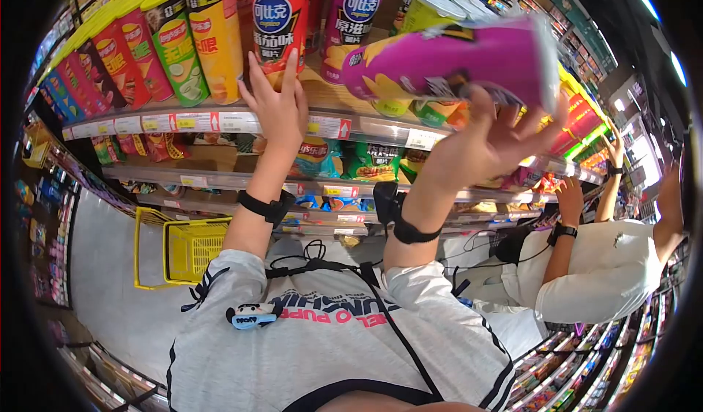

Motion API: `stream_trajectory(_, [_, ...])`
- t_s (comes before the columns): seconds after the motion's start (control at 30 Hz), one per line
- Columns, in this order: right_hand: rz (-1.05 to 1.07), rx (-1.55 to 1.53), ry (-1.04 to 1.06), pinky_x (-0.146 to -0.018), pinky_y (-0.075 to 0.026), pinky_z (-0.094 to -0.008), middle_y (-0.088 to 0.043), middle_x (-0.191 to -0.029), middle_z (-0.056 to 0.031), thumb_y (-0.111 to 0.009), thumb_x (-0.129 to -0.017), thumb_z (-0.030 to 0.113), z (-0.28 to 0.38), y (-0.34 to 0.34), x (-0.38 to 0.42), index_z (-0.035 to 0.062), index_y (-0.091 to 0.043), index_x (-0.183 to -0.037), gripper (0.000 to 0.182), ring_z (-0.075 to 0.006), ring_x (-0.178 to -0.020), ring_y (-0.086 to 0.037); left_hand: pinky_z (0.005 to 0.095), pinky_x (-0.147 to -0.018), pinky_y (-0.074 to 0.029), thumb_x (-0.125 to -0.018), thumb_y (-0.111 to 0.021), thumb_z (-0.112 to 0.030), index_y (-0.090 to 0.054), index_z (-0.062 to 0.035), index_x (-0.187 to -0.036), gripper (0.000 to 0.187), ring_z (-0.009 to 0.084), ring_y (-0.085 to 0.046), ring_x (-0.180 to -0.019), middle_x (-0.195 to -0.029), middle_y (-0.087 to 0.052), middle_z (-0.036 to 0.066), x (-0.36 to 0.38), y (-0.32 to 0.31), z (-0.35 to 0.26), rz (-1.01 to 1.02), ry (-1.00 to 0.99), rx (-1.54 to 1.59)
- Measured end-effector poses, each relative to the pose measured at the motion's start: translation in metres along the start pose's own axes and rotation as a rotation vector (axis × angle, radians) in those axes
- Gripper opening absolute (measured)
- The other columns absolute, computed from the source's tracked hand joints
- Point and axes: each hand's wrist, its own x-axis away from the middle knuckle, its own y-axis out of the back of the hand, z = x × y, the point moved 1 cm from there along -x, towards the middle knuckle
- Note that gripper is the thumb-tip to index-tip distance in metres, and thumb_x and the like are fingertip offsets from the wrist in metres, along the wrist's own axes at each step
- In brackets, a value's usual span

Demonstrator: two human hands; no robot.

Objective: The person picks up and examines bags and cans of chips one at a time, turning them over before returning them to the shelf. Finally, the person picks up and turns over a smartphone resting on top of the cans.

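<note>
light: bright, overhead store lamps upper right | edges: heavy fisheye warp, black vignette | blur: slight motion smear

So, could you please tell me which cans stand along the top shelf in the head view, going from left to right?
Green can → yellow can → red can, touched by the left hand → magenta upright can → pink can, tilted in the right hand.

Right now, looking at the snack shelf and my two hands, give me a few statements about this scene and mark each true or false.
1. The right hand holds a magenta cylindrical chip can tipped sideways. True.
2. The left hand grips a green can. False: its fingers touch a red chip can standing on the shelf.
3. A yellow wire shopping basket sits below the shelves. True.
4. Nobody else is nearby. False: a person in a white shirt reaches at the right.
</note>
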Motion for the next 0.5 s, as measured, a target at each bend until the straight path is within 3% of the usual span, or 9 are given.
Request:
stream_trajectory(0.07, [0.18, 0.083, 0.093, -0.081, -0.047, -0.0307, -0.048, -0.122, -0.0081, -0.073, -0.071, -0.002, -0.016, -0.017, -0.003, 0.0072, -0.035, -0.132, 0.072, -0.02, -0.101, -0.053, 0.0595, -0.102, -0.018, -0.083, -0.054, -0.011, -0.039, -0.0262, -0.137, 0.057, 0.0411, -0.033, -0.127, -0.139, -0.023, 0.032, -0.001, 0.004, -0.002, 0.016, 0.0, 0.004])
stream_trajectory(0.17, [0.284, 0.145, -0.031, -0.09, -0.044, -0.0353, -0.042, -0.136, -0.0186, -0.077, -0.068, 0.006, -0.035, -0.043, 0.004, 0.0044, -0.049, -0.126, 0.065, -0.0267, -0.116, -0.05, 0.058, -0.102, -0.017, -0.083, -0.054, -0.01, -0.04, -0.021, -0.136, 0.056, 0.0416, -0.028, -0.13, -0.139, -0.022, 0.033, 0.0, 0.005, 0.0, 0.058, 0.002, -0.003])
stream_trajectory(0.27, [0.399, 0.256, 0.098, -0.083, -0.046, -0.0325, -0.052, -0.121, -0.0102, -0.077, -0.071, 0.011, -0.067, -0.059, 0.016, 0.0067, -0.045, -0.129, 0.066, -0.0198, -0.103, -0.052, 0.0577, -0.102, -0.017, -0.083, -0.054, -0.009, -0.041, -0.0208, -0.136, 0.056, 0.0426, -0.028, -0.129, -0.14, -0.022, 0.032, 0.0, 0.01, -0.001, 0.07, -0.019, 0.003])
stream_trajectory(0.43, [0.479, 0.293, 0.032, -0.082, -0.05, -0.0303, -0.052, -0.124, -0.014, -0.074, -0.073, 0.006, -0.085, -0.075, 0.028, 0.0026, -0.044, -0.13, 0.064, -0.0175, -0.097, -0.057, 0.0578, -0.102, -0.019, -0.079, -0.056, -0.009, -0.045, -0.0261, -0.133, 0.058, 0.0424, -0.025, -0.13, -0.139, -0.023, 0.031, -0.001, 0.011, -0.001, 0.08, 0.003, 0.024])
stream_trajectory(0.5, [0.498, 0.312, -0.001, -0.088, -0.046, -0.036, -0.045, -0.131, -0.0211, -0.074, -0.073, 0.015, -0.088, -0.076, 0.03, 0.0074, -0.043, -0.131, 0.067, -0.0306, -0.11, -0.052, 0.0575, -0.102, -0.019, -0.079, -0.056, -0.008, -0.046, -0.0257, -0.133, 0.057, 0.0423, -0.025, -0.13, -0.139, -0.023, 0.03, -0.001, 0.012, -0.001, 0.089, 0.004, 0.02])
